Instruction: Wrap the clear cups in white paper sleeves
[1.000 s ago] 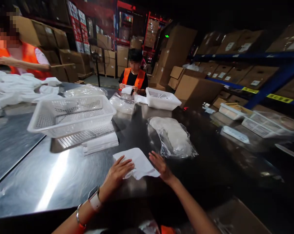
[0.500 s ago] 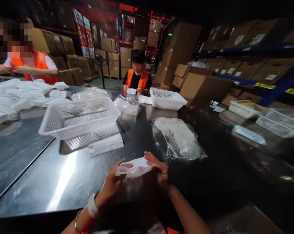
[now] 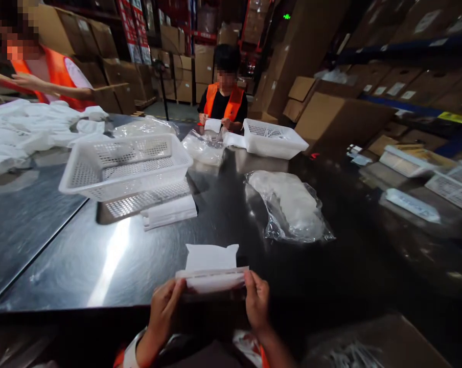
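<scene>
A thin white bag (image 3: 211, 257) is stretched across in front of me at the table's near edge, with a translucent folded band along its near side. My left hand (image 3: 164, 304) is closed, pinching the band's left end between thumb and fingers. At the opposite end my right hand (image 3: 257, 299) has the same kind of pinch. Just beyond lies a flat stack of folded white bags (image 3: 171, 210), in front of a white perforated basket (image 3: 125, 176). To the right of my hands a clear plastic bag of white contents (image 3: 288, 202) rests on the table.
Across the metal table (image 3: 223, 225), a co-worker in an orange vest (image 3: 233, 102) handles a white piece beside another basket (image 3: 275, 140). A second co-worker (image 3: 58, 76) stands behind a heap of white bags (image 3: 43, 128) at left. White trays (image 3: 409, 163) and a blue-white packet (image 3: 413, 204) lie at right.
The white bag has come nearer and lower and is now spread wide between both hands. My right hand has gone from spread fingers to a pinch. The view has tilted downward.
</scene>
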`<state>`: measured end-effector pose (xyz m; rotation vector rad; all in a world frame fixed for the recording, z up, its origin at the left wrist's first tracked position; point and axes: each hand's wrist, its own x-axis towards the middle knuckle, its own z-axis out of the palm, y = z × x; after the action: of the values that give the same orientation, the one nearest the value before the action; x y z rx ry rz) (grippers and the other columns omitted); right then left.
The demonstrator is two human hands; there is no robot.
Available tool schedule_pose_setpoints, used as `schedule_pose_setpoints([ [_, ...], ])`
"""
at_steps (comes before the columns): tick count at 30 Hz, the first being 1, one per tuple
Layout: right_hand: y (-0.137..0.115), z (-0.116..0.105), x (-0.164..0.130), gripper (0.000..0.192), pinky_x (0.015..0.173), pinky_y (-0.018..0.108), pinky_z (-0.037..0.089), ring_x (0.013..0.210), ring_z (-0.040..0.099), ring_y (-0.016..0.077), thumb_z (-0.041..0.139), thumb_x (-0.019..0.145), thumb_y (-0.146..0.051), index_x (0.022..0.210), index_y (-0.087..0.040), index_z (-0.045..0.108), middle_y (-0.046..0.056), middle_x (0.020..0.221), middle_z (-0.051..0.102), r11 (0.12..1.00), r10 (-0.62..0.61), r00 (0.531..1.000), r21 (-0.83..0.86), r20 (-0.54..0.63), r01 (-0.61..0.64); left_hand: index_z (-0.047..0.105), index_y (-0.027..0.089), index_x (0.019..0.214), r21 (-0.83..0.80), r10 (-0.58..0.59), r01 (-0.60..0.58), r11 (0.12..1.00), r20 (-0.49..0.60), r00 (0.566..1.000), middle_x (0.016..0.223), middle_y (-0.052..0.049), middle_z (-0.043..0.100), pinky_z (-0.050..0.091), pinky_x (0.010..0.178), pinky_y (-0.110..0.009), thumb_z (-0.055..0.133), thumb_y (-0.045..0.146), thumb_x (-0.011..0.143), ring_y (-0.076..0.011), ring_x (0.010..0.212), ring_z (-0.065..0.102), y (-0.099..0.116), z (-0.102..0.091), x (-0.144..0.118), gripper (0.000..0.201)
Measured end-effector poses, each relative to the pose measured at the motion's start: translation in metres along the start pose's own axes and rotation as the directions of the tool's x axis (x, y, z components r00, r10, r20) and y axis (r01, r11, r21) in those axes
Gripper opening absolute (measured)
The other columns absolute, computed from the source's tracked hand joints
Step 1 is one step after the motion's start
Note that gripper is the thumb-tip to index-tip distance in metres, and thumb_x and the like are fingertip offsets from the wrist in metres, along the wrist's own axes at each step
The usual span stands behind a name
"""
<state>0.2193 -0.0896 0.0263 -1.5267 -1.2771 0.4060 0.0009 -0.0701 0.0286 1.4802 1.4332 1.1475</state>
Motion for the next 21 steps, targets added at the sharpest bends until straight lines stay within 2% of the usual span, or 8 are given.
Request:
schedule_pose_setpoints([
  [3, -0.001, 0.003, -0.006, 0.062, 0.040, 0.023, 0.026, 0.039, 0.034, 0.0089, 0.041, 0.100, -0.060, 0.051, -0.022, 0.039, -0.006, 0.043, 0.034, 0.998, -0.052, 0.996, -0.039, -0.072, 0.049, 0.050, 0.023, 0.047, 0.007, 0.002, -0.001, 1.000, -0.121, 0.993, 0.044, 0.002, 0.047, 0.035, 0.044, -0.025, 0.041, 0.085, 0.084, -0.0134, 0.043, 0.043, 0.004, 0.010, -0.004, 0.073],
  [8, -0.003, 0.004, -0.005, 0.059, 0.039, 0.022, 0.025, 0.036, 0.033, 0.0076, 0.046, 0.101, -0.054, 0.051, -0.022, 0.041, -0.007, 0.041, 0.036, 0.979, -0.170, 0.972, -0.144, -0.164, 0.147, 0.036, 0.025, 0.045, 0.081, 0.021, -0.007, 0.997, -0.173, 0.985, 0.042, 0.003, 0.035, 0.027, 0.044, -0.027, 0.032, 0.086, 0.086, -0.0123, 0.041, 0.032, 0.011, 0.016, 0.000, 0.073],
  [12, -0.003, 0.006, -0.002, 0.061, 0.040, 0.022, 0.024, 0.035, 0.031, 0.0066, 0.048, 0.102, -0.053, 0.050, -0.021, 0.041, -0.008, 0.039, 0.034, 0.959, -0.226, 0.957, -0.211, -0.180, 0.187, 0.038, 0.026, 0.049, 0.178, 0.053, -0.017, 0.984, -0.202, 0.978, 0.044, 0.003, 0.036, 0.029, 0.047, -0.029, 0.033, 0.075, 0.093, -0.0138, 0.042, 0.035, 0.004, 0.018, 0.005, 0.066],
  [21, -0.002, 0.003, 0.001, 0.061, 0.040, 0.024, 0.027, 0.033, 0.034, 0.0067, 0.040, 0.107, -0.045, 0.051, -0.022, 0.044, -0.007, 0.038, 0.038, 0.874, -0.363, 0.921, -0.395, -0.140, 0.284, 0.043, 0.026, 0.054, 0.353, 0.165, -0.106, 0.930, -0.141, 0.976, 0.044, 0.001, 0.042, 0.029, 0.048, -0.029, 0.031, 0.053, 0.100, -0.0154, 0.041, 0.042, -0.010, 0.019, 0.014, 0.055],
])
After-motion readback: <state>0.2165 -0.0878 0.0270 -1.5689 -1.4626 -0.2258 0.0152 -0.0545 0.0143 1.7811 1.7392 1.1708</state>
